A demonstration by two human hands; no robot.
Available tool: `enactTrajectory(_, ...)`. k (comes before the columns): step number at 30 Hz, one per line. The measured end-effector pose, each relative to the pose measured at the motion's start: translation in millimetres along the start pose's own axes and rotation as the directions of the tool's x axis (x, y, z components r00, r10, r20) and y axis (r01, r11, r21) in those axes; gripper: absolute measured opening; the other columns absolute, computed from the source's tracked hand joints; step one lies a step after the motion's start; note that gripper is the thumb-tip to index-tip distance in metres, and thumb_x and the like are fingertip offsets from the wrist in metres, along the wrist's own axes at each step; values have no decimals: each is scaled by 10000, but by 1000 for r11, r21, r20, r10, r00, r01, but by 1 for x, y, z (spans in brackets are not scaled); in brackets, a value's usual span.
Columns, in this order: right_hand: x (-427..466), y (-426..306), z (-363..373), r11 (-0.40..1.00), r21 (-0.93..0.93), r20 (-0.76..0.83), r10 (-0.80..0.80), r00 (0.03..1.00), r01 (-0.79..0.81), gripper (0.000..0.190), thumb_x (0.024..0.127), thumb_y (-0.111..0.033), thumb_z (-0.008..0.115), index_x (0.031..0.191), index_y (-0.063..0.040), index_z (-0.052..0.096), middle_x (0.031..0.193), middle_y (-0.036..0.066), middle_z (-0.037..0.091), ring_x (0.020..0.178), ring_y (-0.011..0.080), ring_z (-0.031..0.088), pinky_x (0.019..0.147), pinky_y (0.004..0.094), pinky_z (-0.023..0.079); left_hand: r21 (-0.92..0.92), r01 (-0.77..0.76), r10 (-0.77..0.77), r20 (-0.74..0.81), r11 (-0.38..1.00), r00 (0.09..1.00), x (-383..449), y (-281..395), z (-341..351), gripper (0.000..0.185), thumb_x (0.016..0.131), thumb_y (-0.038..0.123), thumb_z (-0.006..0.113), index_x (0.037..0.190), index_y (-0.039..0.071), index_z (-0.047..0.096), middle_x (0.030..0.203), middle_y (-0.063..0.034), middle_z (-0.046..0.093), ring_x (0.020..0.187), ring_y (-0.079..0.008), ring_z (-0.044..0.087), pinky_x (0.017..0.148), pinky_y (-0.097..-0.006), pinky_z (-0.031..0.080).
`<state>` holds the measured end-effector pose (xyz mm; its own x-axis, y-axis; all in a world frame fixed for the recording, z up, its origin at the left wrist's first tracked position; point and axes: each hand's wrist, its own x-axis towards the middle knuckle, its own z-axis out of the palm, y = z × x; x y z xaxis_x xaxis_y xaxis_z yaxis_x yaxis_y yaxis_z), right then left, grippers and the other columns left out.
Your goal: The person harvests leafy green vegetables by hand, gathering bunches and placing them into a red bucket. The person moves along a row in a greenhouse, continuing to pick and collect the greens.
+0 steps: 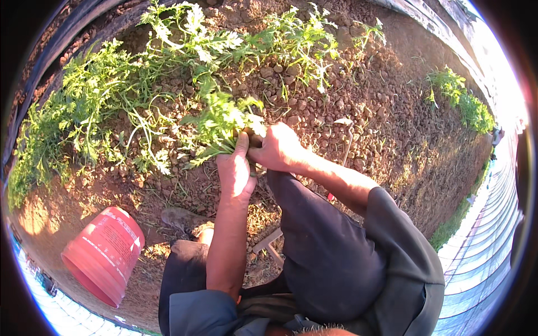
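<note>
My left hand point(236, 170) grips the stems of a bunch of leafy greens point(222, 119) with lobed leaves, thumb laid along them. Against the base of that bunch, my right hand point(277, 147) has its fingers curled in; its fingertips are partly hidden, so what they pinch is unclear. Rooted greens point(92, 96) of the same look spread to the left and above. A thin metal rod tool point(348, 145) with a red end lies on the soil beyond my right forearm.
A red plastic bucket point(107, 252) with printing lies tipped on its side at lower left. A small stool's frame point(269, 243) shows between my legs. More greens point(462, 98) grow far right, near the translucent sheeting point(479, 252) of a tunnel. Clods cover the soil.
</note>
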<state>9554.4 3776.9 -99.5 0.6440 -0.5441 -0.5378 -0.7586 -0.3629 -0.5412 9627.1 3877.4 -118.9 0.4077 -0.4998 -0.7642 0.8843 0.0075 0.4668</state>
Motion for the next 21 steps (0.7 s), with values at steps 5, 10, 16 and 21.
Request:
enactTrajectory(5, 81, 52, -27, 719, 681, -161, 334, 929, -141, 237, 875, -33, 504, 965, -15, 723, 756, 118, 706, 536, 133, 621, 479, 272, 501, -255, -21, 29, 28, 967, 999, 3, 22, -25, 125, 1007, 117, 474, 1020, 48, 578, 849, -60, 592, 650, -175, 531, 625, -280, 444)
enactTrajectory(10, 176, 98, -52, 527, 838, -252, 605, 755, -144, 291, 932, -40, 486, 1186, -6, 624, 807, 120, 707, 597, 113, 666, 485, 232, 546, -166, 62, -46, 99, 984, 994, 6, 28, -28, 331, 983, 225, 537, 690, 123, 420, 584, 28, 307, 507, -104, 268, 493, -267, 249)
enactTrajectory(16, 229, 122, -41, 693, 665, -372, 631, 681, -279, 278, 909, -166, 579, 1138, -19, 639, 834, 129, 713, 638, 143, 689, 583, 265, 594, -154, 96, -89, 52, 983, 995, 0, 23, -25, 354, 970, 234, 567, 675, 145, 393, 598, 47, 281, 488, -97, 258, 452, -264, 220)
enactTrajectory(21, 239, 137, -34, 809, 320, -580, 579, 573, -494, 353, 780, -401, 706, 850, -55, 684, 725, 86, 685, 670, 168, 663, 698, 331, 563, -163, 96, -91, 40, 982, 995, 0, 22, -30, 342, 964, 243, 583, 694, 147, 397, 594, 52, 285, 490, -94, 261, 455, -262, 230)
